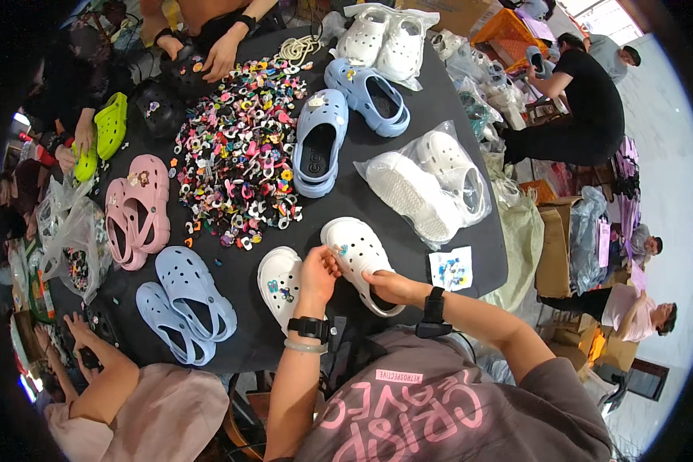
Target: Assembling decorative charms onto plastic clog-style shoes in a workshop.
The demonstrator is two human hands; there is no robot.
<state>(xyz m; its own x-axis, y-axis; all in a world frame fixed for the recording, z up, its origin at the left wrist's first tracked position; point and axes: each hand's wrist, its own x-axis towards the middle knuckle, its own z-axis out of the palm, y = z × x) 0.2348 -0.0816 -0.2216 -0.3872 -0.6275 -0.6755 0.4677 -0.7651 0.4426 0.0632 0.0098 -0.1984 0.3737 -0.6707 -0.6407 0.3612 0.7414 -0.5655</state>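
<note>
My right hand (393,286) grips a white clog (359,245) near its heel opening, thumb on top. At the clog's left side my left hand (321,271) is closed, its curled fingertips beside a small teal shoe charm (341,250) on the upper. What those fingers pinch, if anything, is hidden. Partly behind my left wrist lies the other white clog (279,279), with several charms on it. Right of my hands is a small clear bag of blue charms (451,269).
A big heap of loose charms (239,154) covers the dark table's middle. Around it lie blue clogs (196,296), pink clogs (148,202) and bagged white clogs (416,192). Co-workers' hands (222,54) handle a black clog across the table. Cardboard boxes (556,246) stand to the right.
</note>
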